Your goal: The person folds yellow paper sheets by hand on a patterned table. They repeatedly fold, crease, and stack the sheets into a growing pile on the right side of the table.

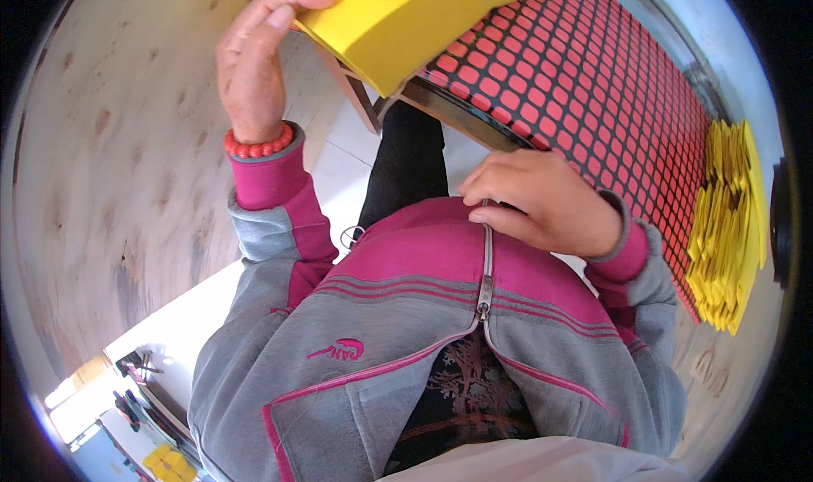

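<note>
Grey-magenta zip jacket (385, 266), red-bead bracelet (261, 147)

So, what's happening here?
A person is handling a folded yellow piece with the left hand: the fingers are on its left part. The piece lies partly over a red-and-black cover and overhangs its near edge. The right hand hovers or rests in front of the jacket, loosely curled, with nothing visible in it. A bunch of yellow pieces sits at the right end of the cover.
</note>
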### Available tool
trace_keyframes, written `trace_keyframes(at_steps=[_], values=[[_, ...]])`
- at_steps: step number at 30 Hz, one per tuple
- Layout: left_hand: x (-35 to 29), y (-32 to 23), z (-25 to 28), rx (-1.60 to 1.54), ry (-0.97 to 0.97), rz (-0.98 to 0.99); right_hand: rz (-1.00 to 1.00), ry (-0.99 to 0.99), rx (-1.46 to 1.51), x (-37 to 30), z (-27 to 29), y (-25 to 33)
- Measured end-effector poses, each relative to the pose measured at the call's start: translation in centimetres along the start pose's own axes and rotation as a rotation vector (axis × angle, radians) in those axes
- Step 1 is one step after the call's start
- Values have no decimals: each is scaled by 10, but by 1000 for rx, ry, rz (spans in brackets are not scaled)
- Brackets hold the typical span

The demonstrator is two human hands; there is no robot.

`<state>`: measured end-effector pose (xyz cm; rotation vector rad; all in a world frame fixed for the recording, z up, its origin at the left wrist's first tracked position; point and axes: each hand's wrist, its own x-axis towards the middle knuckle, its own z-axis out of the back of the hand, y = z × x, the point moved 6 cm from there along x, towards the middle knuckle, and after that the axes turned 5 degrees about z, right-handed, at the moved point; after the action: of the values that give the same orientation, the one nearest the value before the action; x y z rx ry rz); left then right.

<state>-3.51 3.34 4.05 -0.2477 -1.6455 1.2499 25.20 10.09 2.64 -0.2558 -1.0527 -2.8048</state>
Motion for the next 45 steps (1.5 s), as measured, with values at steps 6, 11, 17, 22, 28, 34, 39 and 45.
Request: trace_keyframes(at_steps=[6, 11, 17, 22, 28, 34, 39, 45], values=[[2, -19, -16, 41, 73, -5, 404, -436, -109, 83, 93, 45], [4, -21, -14, 23, 90, 13, 507, -435, -229, 119, 89, 27], [3, -17, -13, 30, 107, 2, 586, -491, -599, 119, 69, 12], [2, -15, -14, 3, 92, -13, 600, -516, -636, 117, 67, 8], [3, -17, -13, 19, 127, -28, 567, -633, -576, 120, 66, 8], [3, -20, -14, 15, 172, -47, 482, -646, -523, 120, 67, 11], [4, -22, -14, 81, 213, -130, 471, -605, -460, 119, 69, 14], [3, -17, -13, 109, 124, -131, 478, -622, -431, 120, 69, 17]])
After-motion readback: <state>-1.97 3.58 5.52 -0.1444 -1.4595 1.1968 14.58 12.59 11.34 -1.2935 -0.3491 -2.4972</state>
